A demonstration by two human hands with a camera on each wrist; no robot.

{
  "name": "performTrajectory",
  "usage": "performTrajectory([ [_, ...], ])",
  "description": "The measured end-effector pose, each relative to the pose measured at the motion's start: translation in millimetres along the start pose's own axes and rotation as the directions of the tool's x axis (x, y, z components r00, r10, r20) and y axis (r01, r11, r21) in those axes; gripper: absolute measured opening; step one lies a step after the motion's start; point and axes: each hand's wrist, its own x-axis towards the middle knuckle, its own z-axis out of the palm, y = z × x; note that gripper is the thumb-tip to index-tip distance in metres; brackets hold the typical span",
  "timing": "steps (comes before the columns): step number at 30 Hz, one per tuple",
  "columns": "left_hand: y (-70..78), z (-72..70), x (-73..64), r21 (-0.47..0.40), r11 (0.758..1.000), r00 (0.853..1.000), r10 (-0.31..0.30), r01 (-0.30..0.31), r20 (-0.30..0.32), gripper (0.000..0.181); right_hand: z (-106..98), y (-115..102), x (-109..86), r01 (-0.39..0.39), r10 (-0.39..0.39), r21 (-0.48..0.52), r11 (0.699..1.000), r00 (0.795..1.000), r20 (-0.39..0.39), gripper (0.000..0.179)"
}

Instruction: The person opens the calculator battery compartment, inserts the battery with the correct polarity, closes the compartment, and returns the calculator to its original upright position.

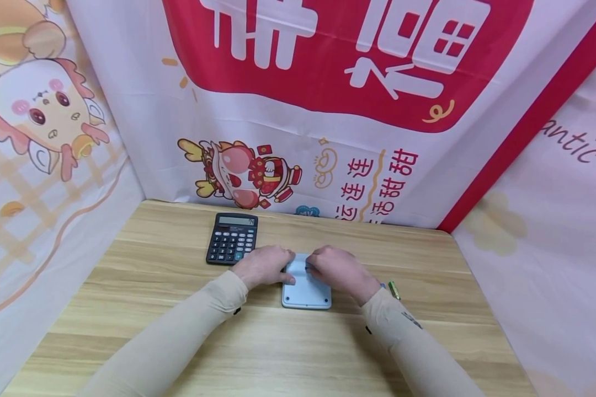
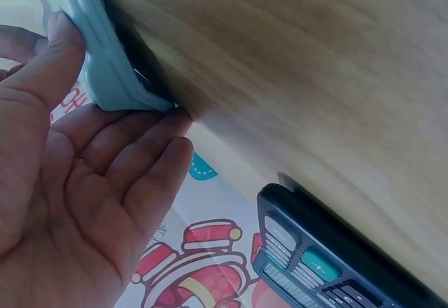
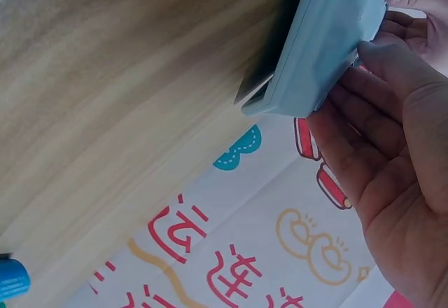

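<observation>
A light blue calculator (image 1: 305, 292) lies face down on the table, its back with small dark feet turned up. My left hand (image 1: 264, 266) grips its left side. In the left wrist view the thumb (image 2: 64, 38) lies on the back while the other fingers reach round the far edge. My right hand (image 1: 339, 270) is at the upper right of the back, its fingertips beside a small dark spot there. In the right wrist view its thumb (image 3: 381, 63) bends onto the back and its fingers curl at the far edge. Whatever lies under those fingertips is hidden.
A black calculator (image 1: 232, 238) lies face up left of my left hand, its display lit with digits. Right of my right wrist lie a green battery (image 1: 394, 290) and a small blue cylinder (image 3: 12, 278). Printed cloth (image 1: 278, 127) hangs behind the wooden table (image 1: 258, 353).
</observation>
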Motion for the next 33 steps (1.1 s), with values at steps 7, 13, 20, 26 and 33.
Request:
performTrajectory([
  [7,0.8,-0.8,-0.1,-0.025,1.000,1.000,-0.013,0.013,0.007,0.059,-0.7,-0.8,3.8,0.060,-0.061,-0.055,0.997,0.998,-0.016,0.015],
  [13,1.6,-1.9,0.1,-0.039,0.999,1.000,-0.018,0.019,0.014,0.058,-3.0,-2.0,4.0,0.058,-0.059,-0.072,0.996,0.998,-0.011,0.016],
  [20,1.4,-1.0,0.1,-0.034,0.999,1.000,-0.019,0.019,0.014,0.054,-5.4,-3.3,3.8,0.043,-0.045,-0.058,0.997,0.999,-0.030,0.012],
  [26,0.4,-0.6,0.9,-0.041,0.999,1.000,-0.021,0.022,0.020,0.054,-3.8,-3.7,4.4,0.025,-0.028,-0.075,0.997,0.999,-0.038,0.012],
  [33,-0.1,-0.2,2.0,-0.047,0.999,0.999,-0.022,0.023,0.026,0.053,-4.8,-2.3,3.3,0.013,-0.016,-0.088,0.996,0.999,-0.041,0.017],
])
